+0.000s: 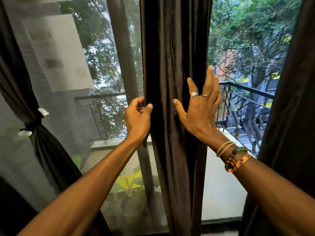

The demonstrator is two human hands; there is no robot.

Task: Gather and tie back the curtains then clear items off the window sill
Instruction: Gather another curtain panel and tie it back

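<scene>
Gripping the middle curtain [170, 48], left hand [137, 116]; right hand [199, 108] presses flat.

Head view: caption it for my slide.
Left hand grips the edge of the middle curtain; right hand lies open against its folds.

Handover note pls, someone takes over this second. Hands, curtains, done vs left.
Left hand: grips the left edge of the middle curtain, fingers curled round the fabric.
Right hand: open, fingers spread flat against the same curtain's right side.
Done: left curtain is bunched and bound with a tie.
Left: gather and tie the middle curtain. The right curtain hangs at the frame edge, no tie visible on it. The window sill is not in view, so clearing it is still to be checked.
</scene>
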